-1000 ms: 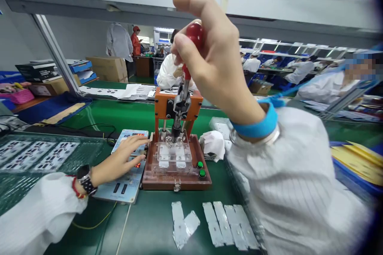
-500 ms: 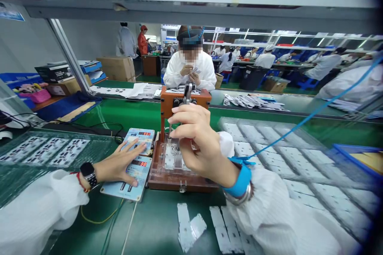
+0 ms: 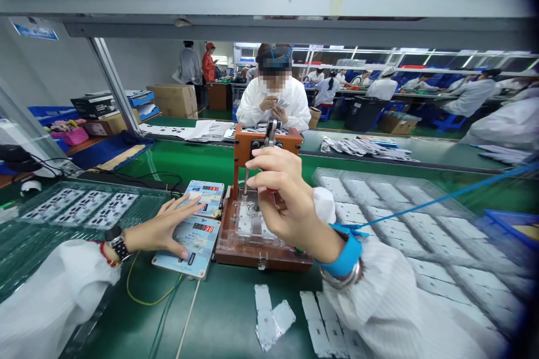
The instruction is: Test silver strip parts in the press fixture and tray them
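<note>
Press lever (image 3: 269, 188), raised a second ago, is down, gripped by the right hand (image 3: 286, 196); left hand (image 3: 162, 230) stays flat, open, on the meter (image 3: 191, 238).

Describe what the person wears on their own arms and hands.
Both hands are bare. The left hand has a white sleeve, a dark wristwatch and a red cord. The right hand has a white sleeve, a blue wrist strap with a blue cable, and a silvery bangle.

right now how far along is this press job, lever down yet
Done: the right hand has the lever down over the press, closed on its handle. In hand: the left hand lies flat on the meter, red digits lit. Left: loose strips lie on the mat in front.
</note>
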Tool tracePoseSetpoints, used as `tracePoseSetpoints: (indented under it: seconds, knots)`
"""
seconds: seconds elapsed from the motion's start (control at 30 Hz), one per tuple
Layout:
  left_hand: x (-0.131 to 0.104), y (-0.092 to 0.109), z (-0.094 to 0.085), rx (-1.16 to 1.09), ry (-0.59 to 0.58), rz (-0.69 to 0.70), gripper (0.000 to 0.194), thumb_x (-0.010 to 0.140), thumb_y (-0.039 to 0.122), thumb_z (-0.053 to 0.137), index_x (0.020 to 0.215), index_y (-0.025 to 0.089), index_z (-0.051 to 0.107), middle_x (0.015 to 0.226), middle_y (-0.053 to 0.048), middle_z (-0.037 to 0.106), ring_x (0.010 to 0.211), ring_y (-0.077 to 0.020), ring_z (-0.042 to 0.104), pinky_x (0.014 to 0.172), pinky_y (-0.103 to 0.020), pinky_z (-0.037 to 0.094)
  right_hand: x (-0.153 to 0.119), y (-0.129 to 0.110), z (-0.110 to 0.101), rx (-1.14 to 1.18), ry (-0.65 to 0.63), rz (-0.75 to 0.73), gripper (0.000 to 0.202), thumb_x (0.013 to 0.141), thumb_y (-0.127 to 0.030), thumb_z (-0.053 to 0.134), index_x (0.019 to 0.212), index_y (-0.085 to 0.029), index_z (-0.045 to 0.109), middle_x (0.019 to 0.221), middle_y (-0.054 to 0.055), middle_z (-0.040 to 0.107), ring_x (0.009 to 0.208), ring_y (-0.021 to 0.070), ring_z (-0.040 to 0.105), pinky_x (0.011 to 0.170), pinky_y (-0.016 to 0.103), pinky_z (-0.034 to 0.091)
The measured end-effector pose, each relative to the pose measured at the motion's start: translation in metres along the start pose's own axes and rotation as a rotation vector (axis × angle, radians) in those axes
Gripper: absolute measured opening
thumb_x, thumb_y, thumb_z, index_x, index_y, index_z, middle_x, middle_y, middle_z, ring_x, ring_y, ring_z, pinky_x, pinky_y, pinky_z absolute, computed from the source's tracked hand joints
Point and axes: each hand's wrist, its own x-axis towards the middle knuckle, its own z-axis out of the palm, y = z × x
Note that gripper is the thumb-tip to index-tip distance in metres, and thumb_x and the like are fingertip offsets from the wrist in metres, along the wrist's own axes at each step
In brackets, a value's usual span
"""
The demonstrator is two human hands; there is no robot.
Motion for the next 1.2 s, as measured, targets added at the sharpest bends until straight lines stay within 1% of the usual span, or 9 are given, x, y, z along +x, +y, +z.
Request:
tracePoseSetpoints:
  seconds: [0.13, 0.3, 0.47, 0.57, 0.77, 0.9, 1.0, 1.1, 1.2]
  knots:
    - [-0.003, -0.002, -0.005, -0.009, -0.047, -0.028, 0.11, 0.066, 0.066, 0.074, 0.152, 0.039, 0.011, 0.16, -0.008, 0.015, 0.145, -0.0421, 0.003, 0.112, -0.062, 0.011, -0.001, 0.002, 0.002, -0.007, 0.006, 0.0, 0.032, 0.076, 0.002, 0.044, 0.096, -0.022, 0.052, 0.101, 0.005, 0.062, 0.113, 0.0224, 0.057, 0.096, 0.047, 0.045]
    - [-0.002, 0.013, -0.013, 0.028, -0.07, -0.062, 0.11, 0.066, 0.058, 0.077, 0.153, 0.034, 0.014, 0.159, -0.014, 0.016, 0.145, -0.0393, 0.001, 0.112, -0.062, 0.009, -0.004, 0.005, 0.005, 0.008, 0.047, -0.014, 0.033, 0.077, 0.002, 0.044, 0.097, -0.024, 0.052, 0.101, 0.004, 0.062, 0.112, 0.0224, 0.058, 0.095, 0.047, 0.046]
    - [0.0, 0.02, -0.013, 0.044, -0.143, -0.092, 0.113, 0.065, 0.057, 0.077, 0.153, 0.029, 0.012, 0.159, -0.013, 0.017, 0.145, -0.039, -0.001, 0.113, -0.063, 0.004, -0.003, 0.005, 0.008, -0.016, 0.054, -0.019, 0.033, 0.076, 0.002, 0.045, 0.097, -0.023, 0.051, 0.1, 0.005, 0.062, 0.109, 0.0228, 0.059, 0.094, 0.047, 0.046]
    - [-0.001, 0.017, -0.007, 0.022, -0.17, -0.099, 0.113, 0.066, 0.059, 0.076, 0.153, 0.028, 0.012, 0.16, -0.013, 0.015, 0.146, -0.0386, 0.0, 0.112, -0.063, 0.003, -0.002, 0.006, 0.015, -0.032, 0.137, -0.036, 0.031, 0.076, 0.002, 0.047, 0.095, -0.023, 0.051, 0.095, 0.005, 0.061, 0.104, 0.0226, 0.06, 0.09, 0.046, 0.047]
    - [-0.01, 0.014, -0.003, -0.08, -0.082, -0.05, 0.109, 0.065, 0.07, 0.073, 0.152, 0.032, 0.02, 0.159, -0.007, 0.019, 0.146, -0.0387, 0.006, 0.114, -0.059, 0.011, -0.003, 0.012, 0.025, -0.055, 0.256, -0.064, 0.03, 0.075, 0.001, 0.048, 0.093, -0.023, 0.051, 0.091, 0.003, 0.061, 0.097, 0.0215, 0.063, 0.085, 0.044, 0.049]
    - [-0.015, -0.025, -0.016, 0.005, 0.223, -0.207, 0.072, 0.081, 0.06, 0.063, 0.142, 0.026, 0.043, 0.147, -0.006, 0.045, 0.136, -0.0273, 0.039, 0.111, -0.037, 0.032, -0.003, 0.012, 0.023, -0.072, 0.218, -0.08, 0.03, 0.075, 0.001, 0.049, 0.094, -0.022, 0.052, 0.092, 0.005, 0.062, 0.099, 0.0231, 0.063, 0.086, 0.045, 0.049]
    - [-0.025, -0.082, -0.032, 0.093, 0.363, -0.489, 0.04, 0.097, 0.043, 0.043, 0.116, 0.014, 0.062, 0.119, -0.014, 0.064, 0.114, -0.0274, 0.058, 0.101, -0.043, 0.042, -0.002, 0.011, 0.024, -0.082, 0.251, -0.077, 0.03, 0.075, 0.003, 0.048, 0.092, -0.021, 0.052, 0.09, 0.004, 0.061, 0.098, 0.0223, 0.064, 0.084, 0.045, 0.05]
    - [-0.037, -0.135, -0.041, 0.139, 0.354, -0.69, 0.026, 0.095, 0.037, 0.054, 0.101, 0.013, 0.064, 0.1, -0.008, 0.067, 0.095, -0.0222, 0.065, 0.089, -0.043, 0.05, -0.001, 0.011, 0.026, -0.089, 0.277, -0.092, 0.029, 0.075, 0.005, 0.049, 0.09, -0.019, 0.052, 0.089, 0.004, 0.061, 0.096, 0.0222, 0.064, 0.083, 0.044, 0.051]
    - [-0.045, -0.166, -0.037, 0.136, 0.278, -0.719, 0.02, 0.093, 0.033, 0.06, 0.097, 0.013, 0.063, 0.096, -0.005, 0.066, 0.088, -0.0182, 0.065, 0.082, -0.038, 0.053, -0.001, 0.012, 0.026, -0.087, 0.274, -0.105, 0.027, 0.074, 0.005, 0.049, 0.088, -0.018, 0.052, 0.09, 0.005, 0.062, 0.096, 0.0228, 0.065, 0.082, 0.045, 0.052]
